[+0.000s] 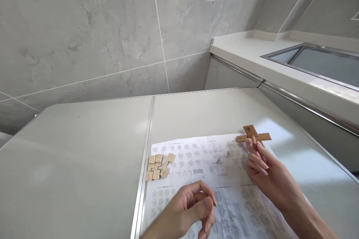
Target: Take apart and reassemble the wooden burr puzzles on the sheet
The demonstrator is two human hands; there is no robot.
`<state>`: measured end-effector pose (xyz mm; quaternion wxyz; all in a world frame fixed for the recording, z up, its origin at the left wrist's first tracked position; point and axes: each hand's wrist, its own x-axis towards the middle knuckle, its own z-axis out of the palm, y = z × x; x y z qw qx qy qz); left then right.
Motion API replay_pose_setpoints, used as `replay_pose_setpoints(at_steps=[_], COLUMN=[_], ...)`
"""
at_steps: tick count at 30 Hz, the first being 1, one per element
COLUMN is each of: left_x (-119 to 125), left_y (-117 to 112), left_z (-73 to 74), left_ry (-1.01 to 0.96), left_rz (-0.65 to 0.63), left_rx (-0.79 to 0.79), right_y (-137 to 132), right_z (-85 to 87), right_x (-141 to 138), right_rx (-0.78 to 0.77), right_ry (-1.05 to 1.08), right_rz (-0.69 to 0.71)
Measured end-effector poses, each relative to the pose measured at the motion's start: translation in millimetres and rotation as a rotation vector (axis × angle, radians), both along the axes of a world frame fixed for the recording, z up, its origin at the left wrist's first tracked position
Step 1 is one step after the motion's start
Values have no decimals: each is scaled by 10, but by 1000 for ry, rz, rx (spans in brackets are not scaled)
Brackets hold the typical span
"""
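Observation:
My right hand (265, 170) pinches a small assembly of wooden puzzle pieces (250, 130) between thumb and fingertips. The flat brown pieces cross each other; one bears a black mark like a 3, another a mark like a 2. My left hand (193, 209) hovers lower in the picture, its fingers loosely curled with nothing visible in them. Under both hands spreads a large white instruction sheet (206, 175) printed with many small diagrams. Several paler notched wooden pieces (156, 168) lie grouped at the sheet's left side, apart from both hands.
The white folding table (92, 149) has a metal-edged seam (144, 160) running left of the sheet. Behind it stands a grey tiled wall (98, 26). At the right, a white counter (238, 46) with a sink (322, 59) rises above the table.

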<state>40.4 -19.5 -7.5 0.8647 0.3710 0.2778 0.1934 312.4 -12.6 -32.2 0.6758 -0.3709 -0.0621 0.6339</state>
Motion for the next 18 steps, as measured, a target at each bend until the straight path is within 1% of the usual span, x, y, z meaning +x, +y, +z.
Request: replay_pose_setpoints(at_steps=[2,8,14,18], left_x=[4,0,3,16], left_y=[1,3,13,11], left_z=[8,19,37,48], left_ry=[-3,12,23,18], left_rz=[3,-7,-14,-10], left_rx=[0,1,6,32], right_y=[4,4,1,3], right_z=[-11,25,28,40], right_x=[13,4,23,-4], right_rx=[-4,-32,-14,6], right_ry=[-8,70,77,65], right_rz=[-12,-63,-40,11])
